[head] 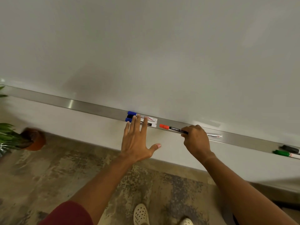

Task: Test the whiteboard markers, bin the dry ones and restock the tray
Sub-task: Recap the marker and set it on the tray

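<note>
Red-capped marker (172, 128) lies along tray (90, 106), long axis parallel to rail, cap end pointing left. Right hand (195, 140) curled round its right end, gripping barrel. Left hand (138, 138) flat, fingers straight and spread, fingertips resting on cluster of three markers (142, 119) stacked side by side in tray, blue and black caps to left. Loose white marker (214, 136) in tray just right of right hand. Far right in tray: green-capped marker (284, 153) and black marker (290, 148). Whiteboard (146, 54) above. Potted plant (24, 138) on floor, left.
</note>
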